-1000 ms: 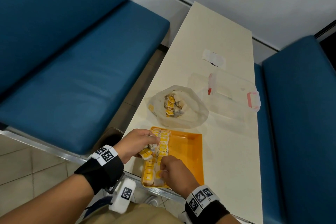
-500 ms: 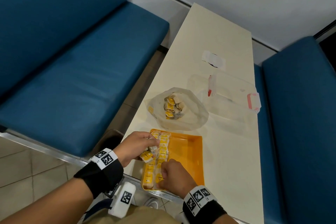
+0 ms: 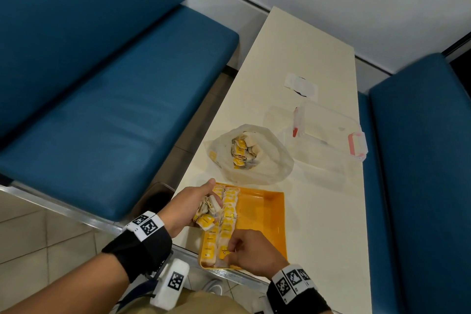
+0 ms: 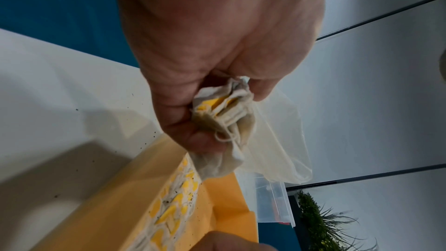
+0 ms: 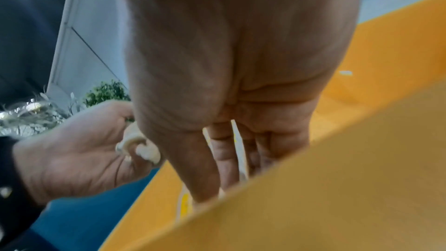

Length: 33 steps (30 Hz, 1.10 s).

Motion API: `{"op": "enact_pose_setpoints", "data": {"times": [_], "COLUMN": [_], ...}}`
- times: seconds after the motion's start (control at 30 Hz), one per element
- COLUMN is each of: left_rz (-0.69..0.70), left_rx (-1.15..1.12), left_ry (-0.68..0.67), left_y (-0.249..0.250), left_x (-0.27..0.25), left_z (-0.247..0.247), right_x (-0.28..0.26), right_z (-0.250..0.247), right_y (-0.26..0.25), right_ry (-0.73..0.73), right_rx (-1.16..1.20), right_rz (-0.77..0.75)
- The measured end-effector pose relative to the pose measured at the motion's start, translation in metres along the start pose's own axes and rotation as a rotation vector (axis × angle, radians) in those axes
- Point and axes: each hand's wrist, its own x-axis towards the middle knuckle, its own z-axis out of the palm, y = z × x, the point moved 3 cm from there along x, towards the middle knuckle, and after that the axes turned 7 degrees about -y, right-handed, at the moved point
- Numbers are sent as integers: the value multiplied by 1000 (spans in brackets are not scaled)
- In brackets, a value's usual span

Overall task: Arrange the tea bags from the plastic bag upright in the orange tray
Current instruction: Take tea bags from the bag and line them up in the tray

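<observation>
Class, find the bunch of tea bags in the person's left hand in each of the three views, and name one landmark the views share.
Head: bunch of tea bags at lower centre, gripped by the left hand over the tray's left edge.
Left wrist: centre, clutched in the fingers.
Right wrist: only a pale bit at centre left; the right hand hides the rest.
Shared landmark: the orange tray.

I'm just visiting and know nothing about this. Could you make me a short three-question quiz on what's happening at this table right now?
1. True or false: the left hand holds a bunch of tea bags.
2. Where does the plastic bag lie? A) inside the orange tray B) on the table beyond it C) on the blue bench
3. Fill in: the right hand works at the tray's ____ end.

Key: 1 true; 2 B; 3 near.
</observation>
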Motion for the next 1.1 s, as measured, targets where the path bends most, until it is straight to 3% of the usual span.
{"op": "enact_pose_setpoints", "data": {"times": [0.1,0.23,0.33,0.67,0.93,1.1], "left_rz": [-28,-49,-32,23,37,82], "left_rx": [-41,-74,-84,-177,-187,-158], "left_ry": [-8,-15,-49,-151,-199,-211], "left_y": [1,7,14,20,24,23], "left_x": [-1,-2,-2,-10,-9,-8], "left_z": [-2,5,13,20,26,23], "right_x": [-8,-24,-22,-23,-19,-20], "right_z": [-26,-55,-60,-72,-68,-80], "right_y": [-13,-54,-74,-69,-66,-59], "right_ry": [164,399,400,428,468,475], "right_rx": [-6,114,125,258,265,466], "right_rz": [-56,-310,-389,-387,-311,-285]}}
